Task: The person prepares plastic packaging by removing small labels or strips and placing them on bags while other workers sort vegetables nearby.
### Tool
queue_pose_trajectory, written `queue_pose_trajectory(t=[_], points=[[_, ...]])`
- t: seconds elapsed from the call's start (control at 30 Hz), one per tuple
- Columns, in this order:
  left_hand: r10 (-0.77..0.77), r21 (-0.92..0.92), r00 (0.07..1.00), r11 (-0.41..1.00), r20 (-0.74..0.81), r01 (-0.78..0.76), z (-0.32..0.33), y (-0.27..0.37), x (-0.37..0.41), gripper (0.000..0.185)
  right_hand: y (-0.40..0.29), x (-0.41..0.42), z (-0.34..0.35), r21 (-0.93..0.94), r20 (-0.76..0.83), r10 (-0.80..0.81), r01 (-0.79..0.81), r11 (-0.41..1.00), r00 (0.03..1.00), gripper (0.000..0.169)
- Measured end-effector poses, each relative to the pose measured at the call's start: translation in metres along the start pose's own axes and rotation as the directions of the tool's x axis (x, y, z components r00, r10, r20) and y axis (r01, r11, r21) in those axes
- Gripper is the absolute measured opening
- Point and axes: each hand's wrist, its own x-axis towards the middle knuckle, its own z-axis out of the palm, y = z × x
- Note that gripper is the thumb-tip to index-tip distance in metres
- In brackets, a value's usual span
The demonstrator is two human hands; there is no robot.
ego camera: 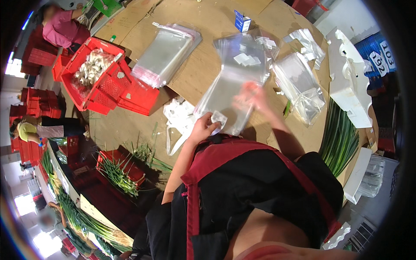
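Observation:
My left hand [202, 127] grips a small stack of white labels [218, 121] at the near edge of a pile of clear plastic bags [224, 97]. Blurred by motion, my right hand [249, 95] is over the same pile, fingers bent; whether it holds anything cannot be told. Farther up the bags lie several loose white labels [247, 59]. A tangle of white label backing strip [178, 113] sits left of my left hand. To the right rests a tied bundle of clear bags [300, 87], and another bag stack [165, 52] lies at the upper left.
Red crates [138, 97], one holding garlic bulbs [94, 66], stand left. A blue carton [242, 22] is at the back. White foam boxes [349, 81] and long green onions [339, 139] line the right side. Cut greens [120, 175] fill a lower crate. Several other people are at the left.

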Motion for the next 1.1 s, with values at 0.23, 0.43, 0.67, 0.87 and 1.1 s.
queue_pose_trajectory(t=[0.23, 0.43, 0.67, 0.87, 1.1], points=[[-0.078, 0.028, 0.997, 0.997, -0.019, 0.079, 0.000, -0.019, 0.002, 0.023, 0.024, -0.041, 0.048, -0.285, 0.160, -0.234, 0.272, 0.919, 0.959, 0.017], [0.058, -0.150, 0.948, 0.983, -0.312, -0.110, 0.005, -0.031, -0.002, 0.014, 0.033, -0.025, 0.015, -0.775, 0.140, -0.351, 0.323, 0.544, 0.926, 0.023], [-0.105, -0.343, 0.974, 0.939, -0.199, 0.031, 0.003, -0.028, 0.002, 0.010, 0.080, -0.022, 0.008, -0.743, 0.428, -0.320, 0.531, 0.407, 0.845, 0.022], [-0.124, -0.275, 0.973, 0.959, -0.195, 0.067, 0.005, -0.024, -0.002, 0.014, 0.045, -0.026, 0.007, -0.528, 0.648, -0.530, 0.824, 0.204, 0.547, 0.017], [-0.085, -0.250, 0.991, 0.966, -0.105, 0.057, 0.005, -0.018, 0.002, 0.014, 0.071, -0.024, 0.009, -0.585, 0.497, -0.426, 0.655, 0.479, 0.756, 0.014]])
